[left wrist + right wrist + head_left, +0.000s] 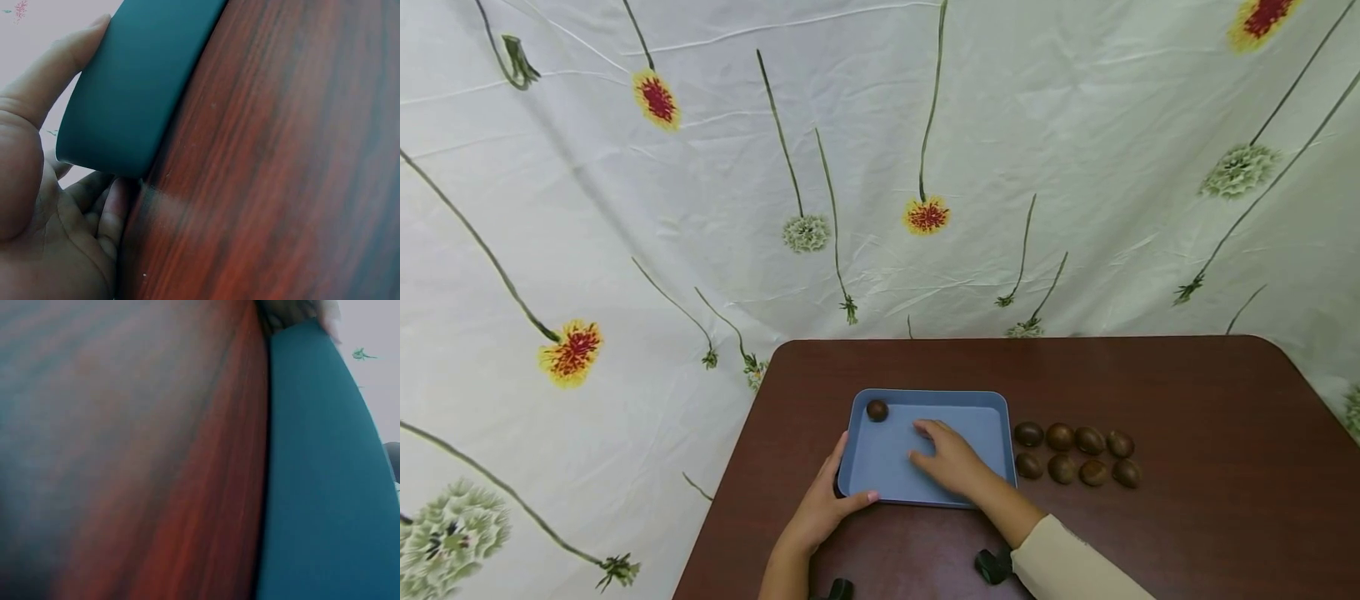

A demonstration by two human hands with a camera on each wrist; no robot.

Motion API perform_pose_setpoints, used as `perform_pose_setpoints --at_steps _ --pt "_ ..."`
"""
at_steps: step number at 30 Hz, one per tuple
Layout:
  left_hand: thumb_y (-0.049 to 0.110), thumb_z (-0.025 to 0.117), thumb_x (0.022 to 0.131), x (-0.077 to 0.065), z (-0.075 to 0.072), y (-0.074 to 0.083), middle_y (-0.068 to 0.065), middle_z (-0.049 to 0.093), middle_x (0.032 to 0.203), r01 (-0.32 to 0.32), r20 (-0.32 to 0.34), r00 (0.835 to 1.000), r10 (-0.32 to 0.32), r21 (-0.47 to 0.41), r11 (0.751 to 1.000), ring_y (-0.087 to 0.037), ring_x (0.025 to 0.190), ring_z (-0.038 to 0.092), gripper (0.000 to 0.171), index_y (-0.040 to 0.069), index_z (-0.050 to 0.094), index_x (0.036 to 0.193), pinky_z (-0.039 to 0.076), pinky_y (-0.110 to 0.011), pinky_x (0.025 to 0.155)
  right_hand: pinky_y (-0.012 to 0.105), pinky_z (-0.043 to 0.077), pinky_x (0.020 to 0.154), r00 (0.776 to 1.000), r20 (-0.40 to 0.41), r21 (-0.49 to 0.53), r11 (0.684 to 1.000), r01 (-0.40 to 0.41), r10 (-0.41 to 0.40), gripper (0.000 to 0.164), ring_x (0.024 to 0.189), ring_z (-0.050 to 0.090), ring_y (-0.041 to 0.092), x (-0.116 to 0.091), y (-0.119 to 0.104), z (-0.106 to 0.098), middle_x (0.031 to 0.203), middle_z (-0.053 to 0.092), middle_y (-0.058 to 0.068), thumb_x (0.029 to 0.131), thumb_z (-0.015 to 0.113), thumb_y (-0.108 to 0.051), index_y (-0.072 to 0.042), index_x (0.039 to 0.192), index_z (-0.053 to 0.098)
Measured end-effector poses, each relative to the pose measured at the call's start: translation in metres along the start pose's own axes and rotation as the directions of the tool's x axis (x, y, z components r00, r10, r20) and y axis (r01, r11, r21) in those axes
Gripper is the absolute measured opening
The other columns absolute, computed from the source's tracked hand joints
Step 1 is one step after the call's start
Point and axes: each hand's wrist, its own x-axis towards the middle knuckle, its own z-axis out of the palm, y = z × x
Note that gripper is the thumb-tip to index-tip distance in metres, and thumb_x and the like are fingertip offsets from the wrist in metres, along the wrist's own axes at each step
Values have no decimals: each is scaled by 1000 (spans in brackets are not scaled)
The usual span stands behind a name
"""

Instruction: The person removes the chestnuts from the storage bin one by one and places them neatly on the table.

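A shallow blue tray [887,475] lies on the table. My left hand [816,508] grips its near left corner, thumb along the front rim and fingers at the left side. The left wrist view shows the thumb [59,69] against the tray's wall [140,87], with the other fingers partly hidden behind the corner. One dark brown, roundish, glossy thing [877,410] sits in the tray's far left corner. Over the tray's middle is my right hand [951,462], thumb and forefinger apart, nothing visible between them. The right wrist view shows mainly the tray's outer wall [325,469].
Right of the tray, several similar brown roundish things [1061,437] lie in two rows on the dark brown table [1210,517]. A flower-printed white cloth [865,275] hangs behind the table's far edge.
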Motion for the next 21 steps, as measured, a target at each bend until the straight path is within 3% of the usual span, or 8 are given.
perform_pose_setpoints --at_steps 14,21 --pt "35 87 80 2 0 -4 -15 18 168 -2 7 1000 2 -18 1000 -40 147 31 114 32 10 164 29 -63 113 50 44 110 999 39 35 999 5 -6 59 134 56 34 36 -6 13 145 58 18 96 68 -21 1 147 49" --pt "37 87 80 1 0 -6 -14 19 167 -3 7 1000 3 -20 1000 -39 147 32 114 34 10 164 29 -62 113 50 44 109 998 46 -41 998 42 -40 62 132 57 34 49 -8 23 143 59 18 94 71 -20 -1 149 48"
